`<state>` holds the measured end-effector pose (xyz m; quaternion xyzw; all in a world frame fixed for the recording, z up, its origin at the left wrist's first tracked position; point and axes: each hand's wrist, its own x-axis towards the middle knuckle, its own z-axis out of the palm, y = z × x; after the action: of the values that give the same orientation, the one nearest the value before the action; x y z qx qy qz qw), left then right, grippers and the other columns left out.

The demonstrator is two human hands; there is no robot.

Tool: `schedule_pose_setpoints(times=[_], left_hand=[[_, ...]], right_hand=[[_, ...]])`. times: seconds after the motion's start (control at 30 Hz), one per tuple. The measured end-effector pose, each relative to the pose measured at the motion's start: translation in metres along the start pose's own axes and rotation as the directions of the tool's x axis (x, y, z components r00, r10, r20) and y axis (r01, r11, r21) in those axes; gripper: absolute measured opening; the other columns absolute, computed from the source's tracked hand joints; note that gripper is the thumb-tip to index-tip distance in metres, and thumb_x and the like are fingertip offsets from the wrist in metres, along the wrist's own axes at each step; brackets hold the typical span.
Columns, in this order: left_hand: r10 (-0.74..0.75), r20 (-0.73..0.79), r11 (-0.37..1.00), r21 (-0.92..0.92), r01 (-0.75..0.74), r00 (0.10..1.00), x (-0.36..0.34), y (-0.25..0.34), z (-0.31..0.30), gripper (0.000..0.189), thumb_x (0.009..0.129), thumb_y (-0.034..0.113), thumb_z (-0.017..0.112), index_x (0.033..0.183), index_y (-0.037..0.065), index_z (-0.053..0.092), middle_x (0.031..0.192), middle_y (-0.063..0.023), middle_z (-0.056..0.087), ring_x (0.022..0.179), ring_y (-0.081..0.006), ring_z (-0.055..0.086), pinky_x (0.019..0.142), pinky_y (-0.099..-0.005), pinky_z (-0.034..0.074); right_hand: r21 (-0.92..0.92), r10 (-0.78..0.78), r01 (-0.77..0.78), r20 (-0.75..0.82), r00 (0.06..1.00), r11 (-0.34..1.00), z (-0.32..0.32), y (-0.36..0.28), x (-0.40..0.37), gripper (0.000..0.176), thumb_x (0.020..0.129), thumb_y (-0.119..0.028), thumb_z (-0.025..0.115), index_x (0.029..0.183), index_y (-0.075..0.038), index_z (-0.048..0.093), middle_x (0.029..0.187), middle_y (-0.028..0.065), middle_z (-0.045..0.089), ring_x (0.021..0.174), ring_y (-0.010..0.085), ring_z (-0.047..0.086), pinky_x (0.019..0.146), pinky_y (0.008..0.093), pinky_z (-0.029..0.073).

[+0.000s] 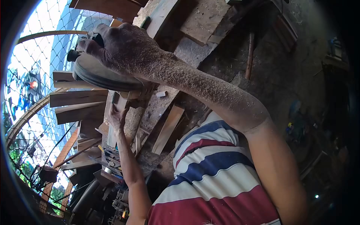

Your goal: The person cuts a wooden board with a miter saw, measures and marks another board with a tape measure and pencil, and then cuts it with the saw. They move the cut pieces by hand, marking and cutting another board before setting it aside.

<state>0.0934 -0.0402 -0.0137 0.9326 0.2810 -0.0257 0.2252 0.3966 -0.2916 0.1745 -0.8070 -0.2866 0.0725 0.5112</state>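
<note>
My right hand [122,47], coated with sawdust along with its forearm, is wrapped round the handle of a circular saw [107,73]. The saw's broad round guard shows below my fingers, and a black knob sticks out at its left side. Below the saw, my left hand [117,119] grips the near end of a piece of wood [120,101], thumb and fingers on either side. The saw hides the far part of that piece, and the blade is out of sight.
A small pale offcut [161,94] lies on the dusty workbench [152,112]. Closer to me is a longer board [168,129]. Several planks [77,98] lean by the wire mesh fence [41,48]. Hand tools [110,159] lie beside my left forearm.
</note>
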Motion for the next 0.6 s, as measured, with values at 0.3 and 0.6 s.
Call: schedule_pose_setpoints(times=[0.3,0.6], left_hand=[[-0.033,0.051,0.998,-0.047,0.036,0.998,0.0,-0.002,0.0,0.072,0.071,0.032,0.095,0.126,-0.006,0.07,0.103,-0.0217,0.078,0.09,-0.0307,0.073,0.086,-0.042,0.057],[-0.051,0.028,0.999,-0.014,0.052,0.998,-0.001,0.01,-0.002,0.072,0.07,0.035,0.094,0.124,-0.006,0.07,0.099,-0.0191,0.077,0.087,-0.0314,0.072,0.083,-0.043,0.057]], right_hand=[[0.005,0.027,-0.027,0.005,1.0,1.0,-0.005,0.004,-0.01,0.071,0.108,-0.063,0.052,0.114,0.004,0.073,0.085,0.0202,0.08,0.084,0.0332,0.083,0.077,0.0477,0.069],[0.011,0.0,-0.001,0.03,1.0,1.0,-0.005,0.012,-0.017,0.071,0.109,-0.064,0.049,0.118,0.003,0.073,0.086,0.0187,0.08,0.082,0.0326,0.083,0.078,0.0478,0.07]])
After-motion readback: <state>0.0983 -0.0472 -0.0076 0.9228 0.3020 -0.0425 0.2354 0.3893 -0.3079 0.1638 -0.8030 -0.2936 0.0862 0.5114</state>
